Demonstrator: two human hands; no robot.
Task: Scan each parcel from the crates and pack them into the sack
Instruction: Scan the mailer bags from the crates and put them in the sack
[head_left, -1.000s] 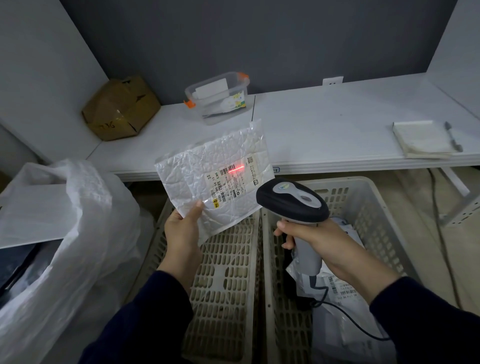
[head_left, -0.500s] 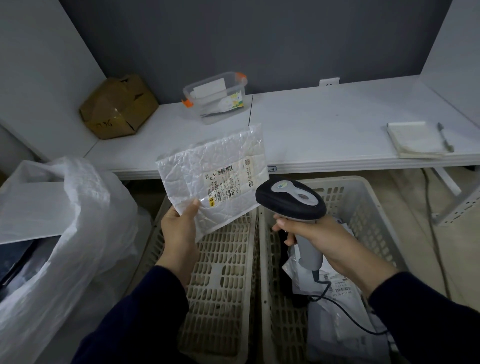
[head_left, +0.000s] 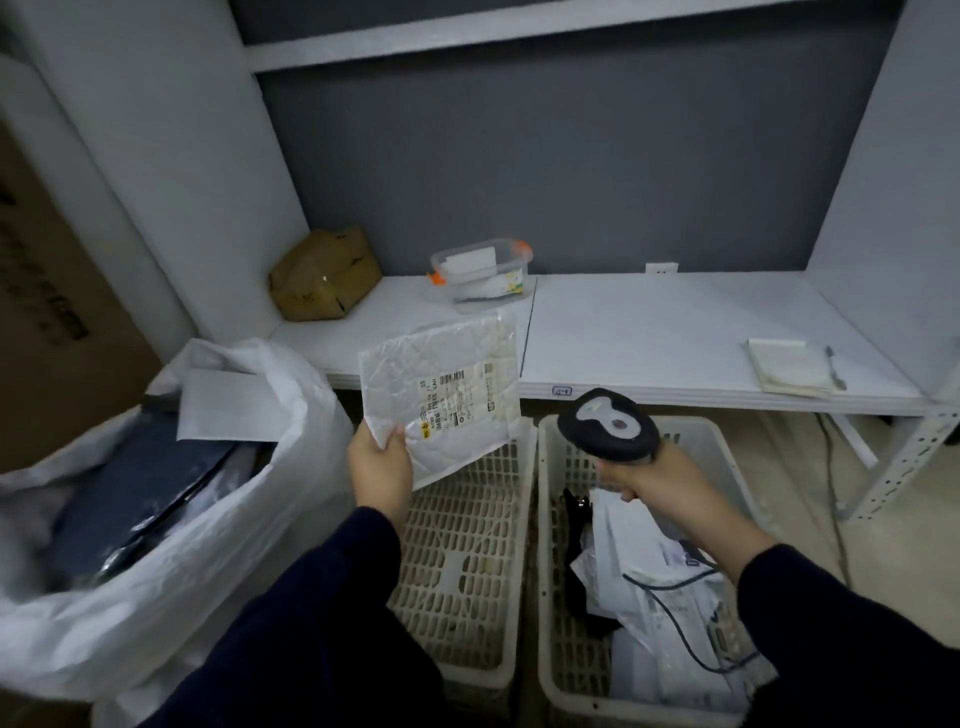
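Dim, cool, even light with soft shadows; the white shelf (head_left: 649, 332) toward 2 o'clock is the brightest surface. Motion blur softens the whole view, heaviest on the sack (head_left: 182, 597) at 8 o'clock. Wide-angle distortion bends the white side panel (head_left: 166, 171) at 10 o'clock

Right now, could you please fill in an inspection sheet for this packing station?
Surface: white shelf behind two floor crates.
Job's things: parcel held label up; left crate, no parcels seen in it; right crate holds more mailers; sack at the left, open, partly filled.
Clutter: brown package, clear container, notepad and pen on the shelf.
Hands: left hand pinches the parcel's lower corner; right hand grips the scanner.
Cables: scanner cable trails over the mailers; floor cable at the right.
Surroundings: grey wall with socket; cardboard box far left.
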